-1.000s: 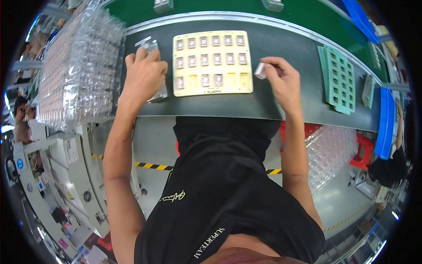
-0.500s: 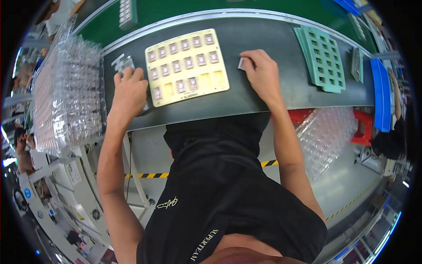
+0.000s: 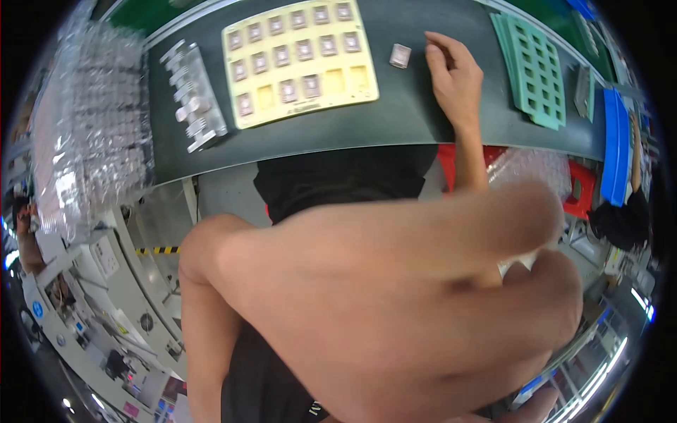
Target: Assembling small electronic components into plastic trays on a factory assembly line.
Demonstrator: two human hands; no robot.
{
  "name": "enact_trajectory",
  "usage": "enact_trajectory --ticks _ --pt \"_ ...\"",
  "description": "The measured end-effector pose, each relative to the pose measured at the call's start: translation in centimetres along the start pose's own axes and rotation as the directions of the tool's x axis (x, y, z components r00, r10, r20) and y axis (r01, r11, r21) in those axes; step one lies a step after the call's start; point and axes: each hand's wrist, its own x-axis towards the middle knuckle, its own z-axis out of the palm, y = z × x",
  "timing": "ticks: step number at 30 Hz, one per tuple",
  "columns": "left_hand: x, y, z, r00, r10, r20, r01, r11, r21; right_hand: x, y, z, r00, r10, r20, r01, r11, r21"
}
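On the dark surface (image 3: 338,134), head view, right hand (image 3: 455,77) rests near the far edge, fingers curled loosely down, tips on the surface, gripping nothing visible. Small grey square part (image 3: 400,55) lies just left of that hand, apart from the fingertips, not touched. Yellow tray (image 3: 300,60) sits further left of the part, flat, its pockets in rows; most pockets hold small grey parts, a few in the near rows show bare yellow. Clear plastic strip of parts (image 3: 192,95) lies left of the yellow tray, running away from the person, slightly tilted. Stack of clear blister trays (image 3: 88,134) stands at the far left, beside the surface's end. Green tray (image 3: 539,67) lies right of the right hand, well apart from the grey part, pockets look unfilled. Blue bin edge (image 3: 615,134) at far right. Left arm (image 3: 395,296) swings close across the lens, large and blurred, filling the lower middle; left hand (image 3: 550,296) is at its right end low in the frame, blurred, cannot tell if open or closed or holding anything. Left hand is well apart from the grey part and the yellow tray. Black shirt (image 3: 345,183) shows below the surface edge. Another person in dark clothes (image 3: 624,218) at the right rim.
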Motion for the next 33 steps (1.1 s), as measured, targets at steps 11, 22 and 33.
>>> enact_trajectory --ticks 11,22,33 --pt "0.8 -11.7 -1.1 0.971 -0.229 0.071 0.228 0.788 -0.571 -1.2 -8.5 -1.7 0.989 -0.149 0.016 0.143 0.972 0.189" --pt "1.2 -14.0 1.7 0.928 -0.319 0.192 0.371 0.743 -0.557 -0.9 -12.7 -2.4 0.914 -0.273 0.301 0.176 0.934 0.312" --pt "6.8 -17.7 6.4 0.974 -0.059 0.221 -0.071 0.842 0.535 -2.3 -8.7 -5.1 0.941 0.252 0.224 -0.333 0.798 0.501"
